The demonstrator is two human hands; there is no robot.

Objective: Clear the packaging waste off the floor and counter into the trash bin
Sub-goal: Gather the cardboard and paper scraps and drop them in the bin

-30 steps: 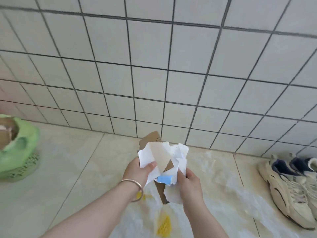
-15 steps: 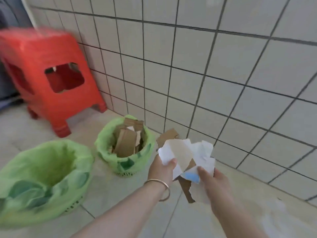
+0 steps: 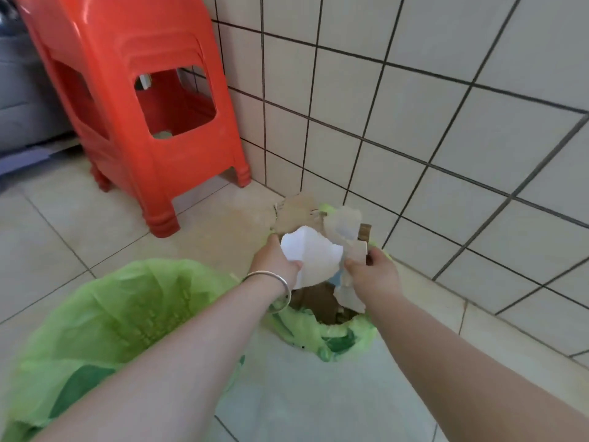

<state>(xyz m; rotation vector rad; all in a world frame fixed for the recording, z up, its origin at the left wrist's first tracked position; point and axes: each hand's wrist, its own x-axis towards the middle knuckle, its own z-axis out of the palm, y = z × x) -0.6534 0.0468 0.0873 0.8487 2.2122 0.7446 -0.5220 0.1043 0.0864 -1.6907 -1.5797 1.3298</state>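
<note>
Green liner, cardboard already inside — the far trash bin [image 3: 331,339] sits by the wall, partly filled; both hands, left hand [image 3: 274,261] and right hand [image 3: 373,273], clutch a wad of paper and card scraps [image 3: 314,253] right over it (not yet dropped); floor and counter beyond are out of view.

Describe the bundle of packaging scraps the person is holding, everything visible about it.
The bundle of scraps is a crumpled mix of white paper and torn brown cardboard, with a small pale blue patch near its lower edge. The left hand pinches its left side and the right hand grips its right side. It is held above the mouth of the smaller bin, lined with a green bag, beside the tiled wall, with brown cardboard already showing inside. Whether the bundle touches that cardboard cannot be told.
</note>
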